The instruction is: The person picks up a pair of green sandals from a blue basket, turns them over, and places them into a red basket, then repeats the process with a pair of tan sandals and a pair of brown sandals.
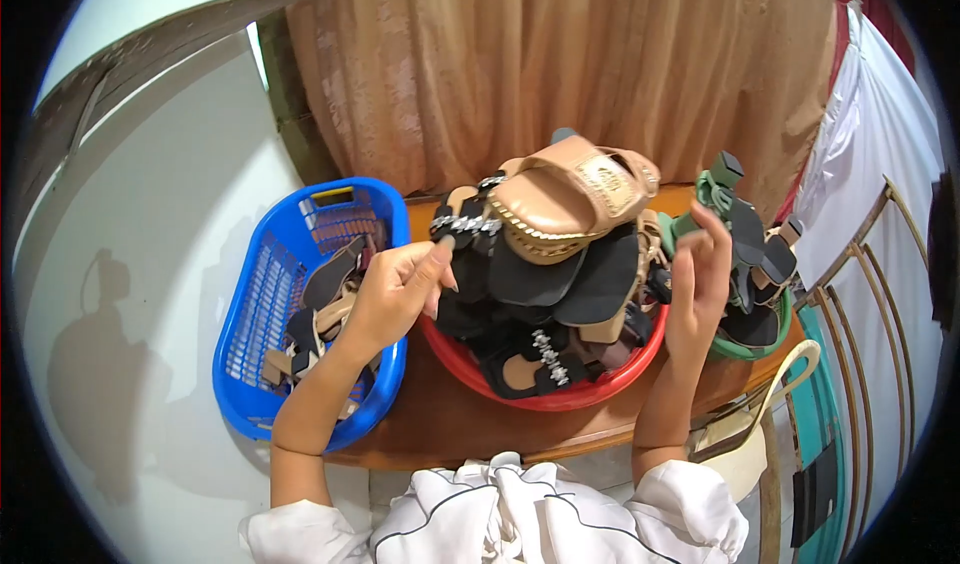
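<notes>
My left hand (400, 289) is at the left side of a heap of sandals, fingers curled in, with nothing visible in it. Close by it lies a black sandal with a jewelled strap (465, 226). My right hand (698, 284) is raised at the right of the heap, fingers stretched upward and apart, holding nothing. Just behind its fingertips is a green sandal (715, 194). Between my hands, a tan platform sandal with gold trim (560, 204) lies on top of several black sandals. Another black jewelled sandal (535, 364) rests lower, at the front of the red basin (560, 401).
The basin stands on a wooden table (480, 434). At the left is a blue basket (228, 364) with several sandals inside. A green basin (765, 349) of sandals stands at the right. Beside the table are a cream bag (735, 454) and a wooden rack (850, 364). A brown curtain (560, 54) hangs behind.
</notes>
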Available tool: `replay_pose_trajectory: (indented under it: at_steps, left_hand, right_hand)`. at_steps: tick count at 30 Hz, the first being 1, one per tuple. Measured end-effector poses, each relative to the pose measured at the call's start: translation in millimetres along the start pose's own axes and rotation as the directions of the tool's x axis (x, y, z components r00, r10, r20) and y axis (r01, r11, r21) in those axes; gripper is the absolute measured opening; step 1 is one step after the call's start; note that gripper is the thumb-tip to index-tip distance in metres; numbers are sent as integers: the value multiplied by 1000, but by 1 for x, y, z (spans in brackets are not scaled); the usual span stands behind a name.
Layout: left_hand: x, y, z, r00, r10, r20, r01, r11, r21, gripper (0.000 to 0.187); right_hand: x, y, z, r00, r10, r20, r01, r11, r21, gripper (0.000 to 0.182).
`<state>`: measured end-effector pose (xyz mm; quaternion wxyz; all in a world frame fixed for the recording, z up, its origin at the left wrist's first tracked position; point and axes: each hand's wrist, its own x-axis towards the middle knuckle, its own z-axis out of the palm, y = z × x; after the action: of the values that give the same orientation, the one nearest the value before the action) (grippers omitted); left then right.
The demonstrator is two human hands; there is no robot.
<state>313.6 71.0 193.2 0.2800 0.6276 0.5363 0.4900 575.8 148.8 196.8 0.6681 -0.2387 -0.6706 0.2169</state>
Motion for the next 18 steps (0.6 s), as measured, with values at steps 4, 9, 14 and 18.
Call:
replay_pose_trajectory:
  at_steps: [4, 9, 14, 18]
  left_hand:
    - [-19, -43, -41, 990, -138, -34, 131, 979, -158, 77]
    - [-52, -83, -97, 961, -84, -265, 71, 996, -57, 66]
    - [-91, -182, -165, 871, -147, -468, 158, 987, -15, 48]
    - [-133, -253, -202, 825, -7, -565, 222, 924, 312, 33]
  right_hand:
    - [-41, -23, 34, 994, -66, 86, 61, 997, 57, 31]
    - [-54, -38, 78, 967, -134, 218, 132, 991, 24, 27]
    - [-66, -49, 128, 914, -93, 394, 76, 995, 58, 25]
    - [-76, -51, 178, 841, -62, 537, 62, 998, 18, 21]
